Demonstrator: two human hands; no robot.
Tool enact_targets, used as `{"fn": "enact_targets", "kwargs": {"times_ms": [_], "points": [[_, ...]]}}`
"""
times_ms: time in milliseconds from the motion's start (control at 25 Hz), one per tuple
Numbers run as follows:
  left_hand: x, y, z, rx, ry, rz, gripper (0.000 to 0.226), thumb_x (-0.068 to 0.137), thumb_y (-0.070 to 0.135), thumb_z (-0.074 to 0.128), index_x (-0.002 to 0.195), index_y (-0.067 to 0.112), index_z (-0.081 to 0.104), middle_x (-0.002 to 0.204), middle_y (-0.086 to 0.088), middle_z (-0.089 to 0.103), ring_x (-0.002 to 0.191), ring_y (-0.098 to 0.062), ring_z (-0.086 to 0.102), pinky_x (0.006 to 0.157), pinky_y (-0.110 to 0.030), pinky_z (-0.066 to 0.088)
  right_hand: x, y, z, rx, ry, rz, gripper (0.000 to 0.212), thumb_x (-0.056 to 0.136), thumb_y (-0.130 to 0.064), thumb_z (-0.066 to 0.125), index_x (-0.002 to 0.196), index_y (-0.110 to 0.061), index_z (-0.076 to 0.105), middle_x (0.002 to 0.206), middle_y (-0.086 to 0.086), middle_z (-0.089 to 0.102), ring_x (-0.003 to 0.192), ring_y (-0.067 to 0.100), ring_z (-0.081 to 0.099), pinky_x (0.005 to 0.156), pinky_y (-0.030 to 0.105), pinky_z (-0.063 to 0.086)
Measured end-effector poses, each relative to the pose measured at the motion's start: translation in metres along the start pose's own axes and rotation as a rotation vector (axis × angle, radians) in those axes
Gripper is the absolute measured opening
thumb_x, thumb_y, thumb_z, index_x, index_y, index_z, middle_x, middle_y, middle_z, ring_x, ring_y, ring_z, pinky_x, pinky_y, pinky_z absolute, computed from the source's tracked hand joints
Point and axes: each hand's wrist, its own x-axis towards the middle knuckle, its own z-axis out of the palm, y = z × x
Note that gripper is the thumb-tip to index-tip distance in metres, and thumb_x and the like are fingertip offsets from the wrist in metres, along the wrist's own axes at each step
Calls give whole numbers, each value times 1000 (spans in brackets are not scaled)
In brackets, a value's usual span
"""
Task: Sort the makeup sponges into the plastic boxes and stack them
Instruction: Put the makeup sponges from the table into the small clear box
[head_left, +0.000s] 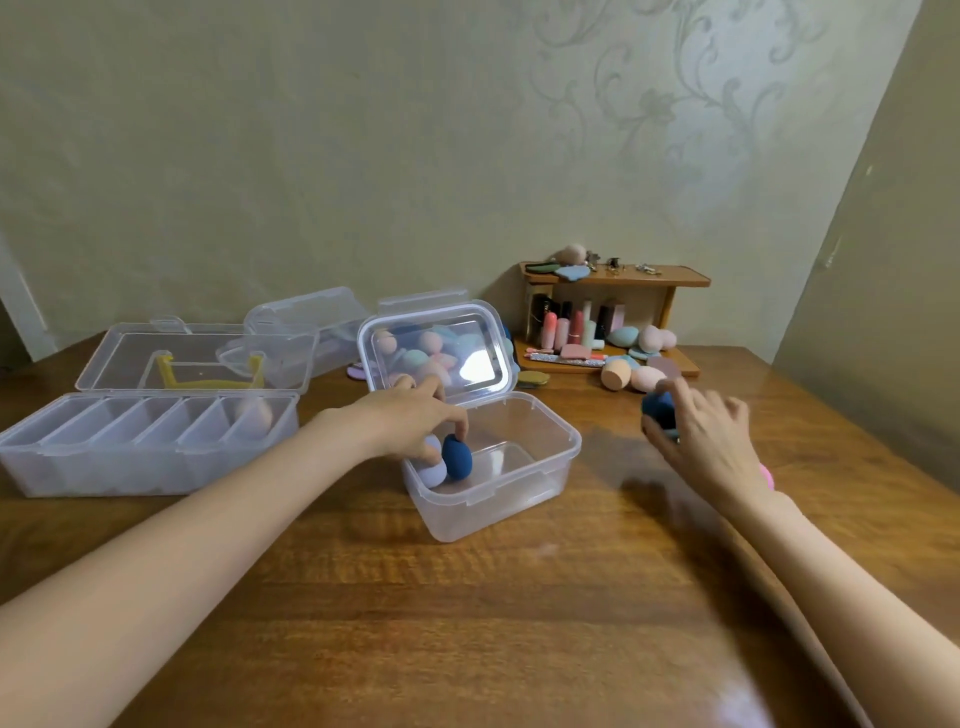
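Observation:
A clear plastic box (524, 499) with its hinged lid up stands mid-table. My left hand (410, 415) reaches into it and its fingertips pinch a dark blue sponge (457, 457), next to a lilac sponge (434, 470) on the box floor. My right hand (701, 436), blurred, grips another dark blue sponge (657, 408) to the right of the box. Several peach and pink sponges (631, 374) lie near the wooden shelf. A long divided box (130, 457) at the left holds one peach sponge (254, 413).
A small wooden shelf (618, 280) with lipsticks and sponges stands at the back right by the wall. Behind the open box is another clear box of sponges (421, 299), seen through the lid. An empty clear container (311, 317) sits at the back. A pink object (768, 475) peeks from behind my right wrist.

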Motion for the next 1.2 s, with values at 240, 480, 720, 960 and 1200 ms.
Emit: {"fn": "enact_targets", "kwargs": {"times_ms": [240, 480, 720, 960, 1200], "points": [[1, 13, -2, 13, 6, 5, 36, 90, 24, 54, 124, 34, 49, 125, -3, 36, 112, -20, 39, 78, -24, 33, -22, 13, -4, 66, -91, 338, 31, 97, -32, 41, 120, -13, 35, 108, 19, 54, 86, 35, 59, 62, 39, 47], [3, 14, -1, 30, 8, 3, 37, 90, 24, 54, 126, 34, 47, 129, -3, 35, 116, -20, 38, 79, -23, 34, 2, -26, -7, 715, 66, 281, 33, 97, -25, 45, 125, -12, 34, 115, 11, 56, 94, 25, 59, 77, 37, 50], [6, 10, -1, 21, -12, 2, 37, 88, 24, 55, 123, 34, 47, 126, -3, 35, 116, -21, 36, 78, -25, 35, 30, -83, -17, 1283, -268, 306, 22, 95, -36, 47, 109, -19, 43, 95, 4, 57, 63, 11, 59, 51, 16, 48], [10, 12, -2, 74, -24, -10, 44, 89, 26, 55, 131, 33, 41, 131, -6, 35, 117, -26, 36, 78, -27, 34, 37, -122, -31, 400, -542, -239, 31, 93, -47, 43, 101, -17, 47, 78, -6, 59, 71, 11, 59, 83, 32, 46], [4, 18, 0, 101, 39, -32, 64, 87, 21, 57, 141, 32, 24, 137, -7, 33, 118, -25, 37, 74, -27, 38, 37, -158, -10, 134, -604, -208, 47, 97, -43, 37, 121, -5, 46, 104, 9, 57, 96, 20, 56, 90, 34, 43]]}}
